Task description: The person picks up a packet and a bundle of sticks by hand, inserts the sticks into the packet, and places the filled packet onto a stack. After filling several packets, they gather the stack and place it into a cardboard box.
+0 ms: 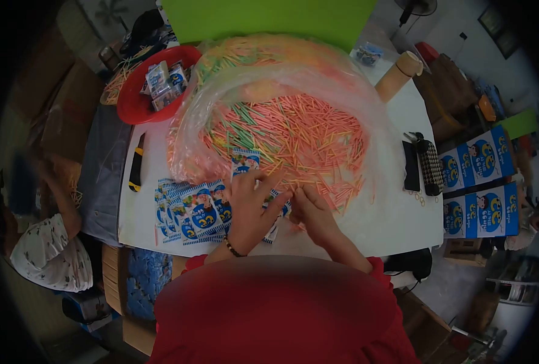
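Note:
My left hand [250, 206], with a beaded bracelet on its wrist, is over the small blue-and-white printed packets [199, 213]. Its fingers are spread, and its thumb points toward my right hand. Just beyond those fingertips lies another printed packet [246, 159], partly covered by the hand. Close by on the right, my right hand [315, 215] has its thumb and fingers pinched together near the left thumb; what they hold is too small to make out. Ahead of both hands, a large clear plastic bag [187, 130] lies open, full of thin pink, green and yellow sticks [306, 130].
A red basin [130, 100] with packs stands back left, above a yellow-black utility knife [136, 167]. On the right are a tan bottle [400, 74], a phone [411, 165] and a checkered case [428, 167]. Blue printed boxes [494, 209] are stacked beyond. Another person [48, 252] sits at left.

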`<act>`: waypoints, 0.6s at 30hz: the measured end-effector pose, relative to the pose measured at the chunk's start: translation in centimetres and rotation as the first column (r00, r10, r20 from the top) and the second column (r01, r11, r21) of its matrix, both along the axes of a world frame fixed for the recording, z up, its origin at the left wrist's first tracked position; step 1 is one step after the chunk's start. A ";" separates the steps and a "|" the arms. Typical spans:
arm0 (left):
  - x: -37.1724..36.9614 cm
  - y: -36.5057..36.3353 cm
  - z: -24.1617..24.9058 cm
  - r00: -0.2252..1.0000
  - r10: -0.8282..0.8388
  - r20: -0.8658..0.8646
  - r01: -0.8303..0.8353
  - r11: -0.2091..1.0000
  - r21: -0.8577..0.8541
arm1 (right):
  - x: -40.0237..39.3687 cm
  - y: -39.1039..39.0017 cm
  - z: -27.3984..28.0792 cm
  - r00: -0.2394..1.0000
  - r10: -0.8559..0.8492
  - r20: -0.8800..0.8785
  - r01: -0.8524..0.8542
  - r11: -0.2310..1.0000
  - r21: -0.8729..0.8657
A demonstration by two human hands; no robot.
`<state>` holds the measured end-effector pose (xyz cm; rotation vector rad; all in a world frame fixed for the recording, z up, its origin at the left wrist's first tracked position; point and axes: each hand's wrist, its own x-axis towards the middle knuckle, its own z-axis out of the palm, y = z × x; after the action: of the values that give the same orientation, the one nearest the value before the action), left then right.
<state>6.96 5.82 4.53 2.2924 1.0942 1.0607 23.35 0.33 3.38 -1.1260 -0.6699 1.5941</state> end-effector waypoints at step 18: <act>-3.1 5.0 -3.8 0.956 0.189 -0.223 -0.181 0.982 0.058 | 20.3 12.7 -0.6 -0.040 -0.405 0.914 -0.363 0.858 0.364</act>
<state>3.87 10.81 0.78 2.4244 1.4144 0.9057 43.62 13.00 2.82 -1.7452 -1.9398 0.0108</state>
